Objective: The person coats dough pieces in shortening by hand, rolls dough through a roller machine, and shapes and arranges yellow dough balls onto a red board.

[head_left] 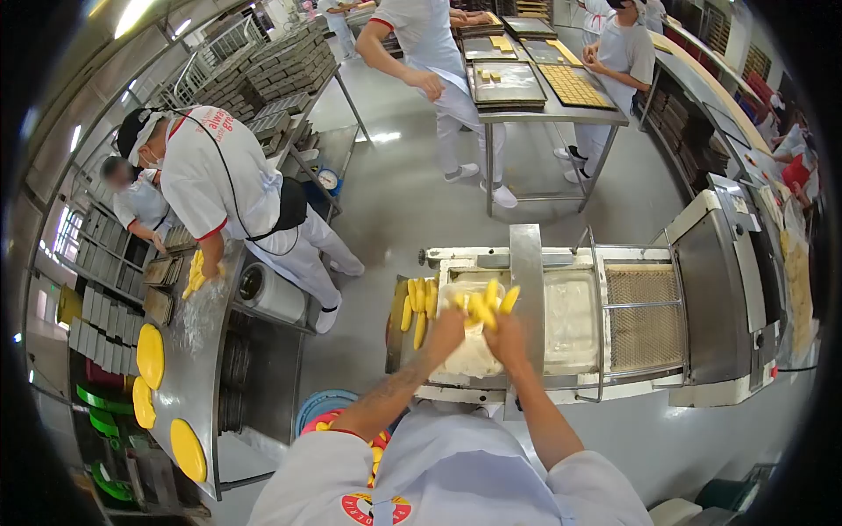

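Observation:
Over the floured white belt [469, 355] of a machine, my left hand [447, 329] and my right hand [506, 340] are close together. Both hands are wrapped round yellow dough rolls [482, 307], whose outlines are blurred where they meet the fingers. One roll leans up and right above my right hand. To the left of my left hand, several more yellow rolls [420, 307] lie on a dark tray [397, 337] at the machine's end.
A metal plate [526, 289] crosses the machine, with a mesh section [645, 316] farther right. At left, a co-worker [219, 175] handles dough at a steel table [189, 377] with flat yellow dough pieces. A tray-laden table [561, 110] and people stand ahead.

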`<state>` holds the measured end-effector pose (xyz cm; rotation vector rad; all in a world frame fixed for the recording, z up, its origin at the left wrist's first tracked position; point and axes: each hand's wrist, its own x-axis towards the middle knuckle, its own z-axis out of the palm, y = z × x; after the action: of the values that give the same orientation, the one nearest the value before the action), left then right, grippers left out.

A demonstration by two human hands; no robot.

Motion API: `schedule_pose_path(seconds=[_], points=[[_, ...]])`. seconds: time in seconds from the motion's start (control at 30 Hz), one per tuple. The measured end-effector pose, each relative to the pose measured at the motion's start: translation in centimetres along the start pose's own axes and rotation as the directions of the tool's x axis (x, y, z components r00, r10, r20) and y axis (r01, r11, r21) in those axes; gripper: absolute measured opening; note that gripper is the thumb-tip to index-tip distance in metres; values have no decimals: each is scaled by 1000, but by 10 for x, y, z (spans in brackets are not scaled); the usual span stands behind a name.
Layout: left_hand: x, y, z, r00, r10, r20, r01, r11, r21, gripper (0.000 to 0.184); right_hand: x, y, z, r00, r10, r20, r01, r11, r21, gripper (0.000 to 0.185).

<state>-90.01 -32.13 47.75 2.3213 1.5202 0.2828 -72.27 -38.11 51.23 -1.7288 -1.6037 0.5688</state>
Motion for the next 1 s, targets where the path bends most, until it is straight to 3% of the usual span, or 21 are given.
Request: schedule_pose_path(seconds=[0.03,0.07,0.1,0.17,0.27,0.37,0.4,0.5,0.57,0.6,0.67,0.7,0.73,0.77,0.8,0.83,0.9,0.97,1.0], points=[[-15,-8,33,990,-16,141,22,999,-42,23,-11,-1,9,933,210,294,-169,973,-159,38],[-34,-5,47,971,-14,237,-10,995,99,17,-23,40,49,860,157,486,24,938,-346,39],[-40,8,37,991,12,131,-23,997,80,13,-24,36,48,805,236,544,-27,931,-364,40],[-23,-10,34,989,86,125,-82,996,-31,12,-7,13,22,868,243,433,-104,942,-319,39],[13,-6,-14,995,93,-33,-97,984,-151,9,16,14,9,992,-85,90,102,975,-198,36],[20,20,-73,977,103,-186,-135,976,-169,8,30,-28,-17,999,-11,-44,10,1000,-25,33],[10,33,-79,982,-43,-181,7,981,-194,11,25,-37,-21,999,54,6,-53,998,-30,33],[-24,-8,24,999,-35,13,36,996,-83,15,-8,-1,23,914,254,316,-173,949,-265,36],[-53,2,35,998,-11,67,9,999,42,14,-27,26,44,833,184,521,52,912,-407,38],[-35,-6,38,998,23,63,-21,999,-30,15,-18,37,50,774,157,613,181,873,-452,39],[-27,-37,54,998,-23,64,36,979,-202,19,-18,61,54,912,237,336,-105,925,-366,39],[-30,-17,-12,972,-191,135,230,886,-403,32,-10,40,34,888,316,333,-229,933,-277,38],[-23,-32,-15,960,-249,128,280,843,-459,44,0,4,5,854,403,330,-359,914,-187,38],[-36,-34,-48,919,-353,177,376,643,-667,41,1,-1,-5,885,323,336,-349,937,20,36],[-50,-44,-74,899,-326,292,399,341,-851,42,1,-7,-13,910,260,321,-340,913,224,35],[-68,-48,-97,879,-367,306,384,164,-908,42,-1,-39,-21,928,242,283,-341,858,385,29],[-108,-71,-137,852,-398,340,292,-178,-940,44,-1,-82,-22,907,291,306,-399,828,395,29],[-148,-102,-139,800,-529,283,108,-338,-935,45,-5,-131,-4,896,295,333,-428,774,466,28],[-168,-121,-144,765,-587,265,11,-400,-917,46,2,-145,15,888,257,381,-405,829,386,28]])
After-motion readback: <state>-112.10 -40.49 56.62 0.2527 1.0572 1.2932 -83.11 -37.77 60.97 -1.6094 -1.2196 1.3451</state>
